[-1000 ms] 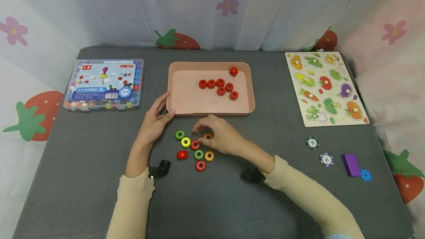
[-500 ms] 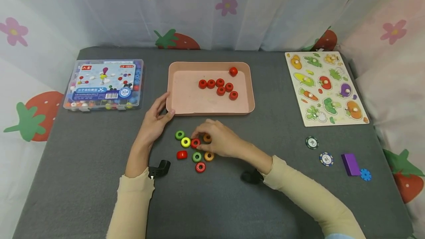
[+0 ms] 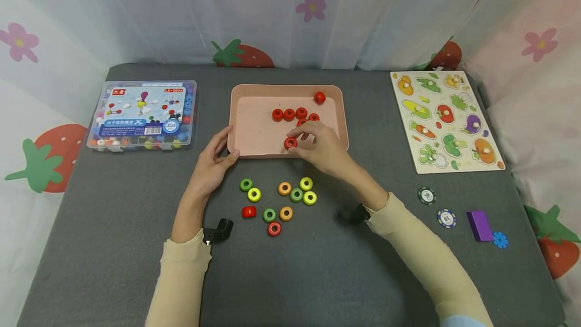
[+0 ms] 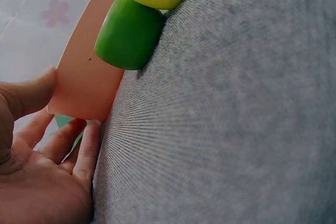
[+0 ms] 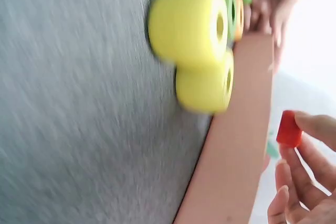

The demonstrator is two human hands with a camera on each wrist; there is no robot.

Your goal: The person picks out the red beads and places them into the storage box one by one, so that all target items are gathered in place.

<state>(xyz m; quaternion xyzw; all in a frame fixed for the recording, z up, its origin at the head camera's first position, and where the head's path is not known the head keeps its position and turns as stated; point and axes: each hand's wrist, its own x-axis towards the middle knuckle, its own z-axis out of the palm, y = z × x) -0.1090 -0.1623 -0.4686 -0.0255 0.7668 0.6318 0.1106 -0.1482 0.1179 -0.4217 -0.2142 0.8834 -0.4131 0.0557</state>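
Observation:
My right hand (image 3: 324,148) pinches a red bead (image 3: 290,143) between thumb and fingertips, above the front part of the pink tray (image 3: 254,125). The right wrist view also has this red bead (image 5: 289,129) at the fingertips, higher than the tray's wall. At the tray's front left corner my left hand (image 3: 210,168) holds on, thumb at the front rim and fingers against the side, as the left hand (image 4: 44,166) shows up close. Several red beads (image 3: 289,114) lie in the tray, some partly hidden behind the right hand.
In front of the tray lie loose beads: green (image 3: 269,215), yellow (image 3: 310,198), orange (image 3: 286,213) and red (image 3: 274,229). A clear-lidded box (image 3: 141,115) stands left. A vegetable puzzle board (image 3: 447,121), poker chips (image 3: 426,196) and a purple block (image 3: 479,225) lie right.
My right hand has picked up a red bead from the loose group and carried it up and to the right, over the tray. The left hand has stayed at the corner.

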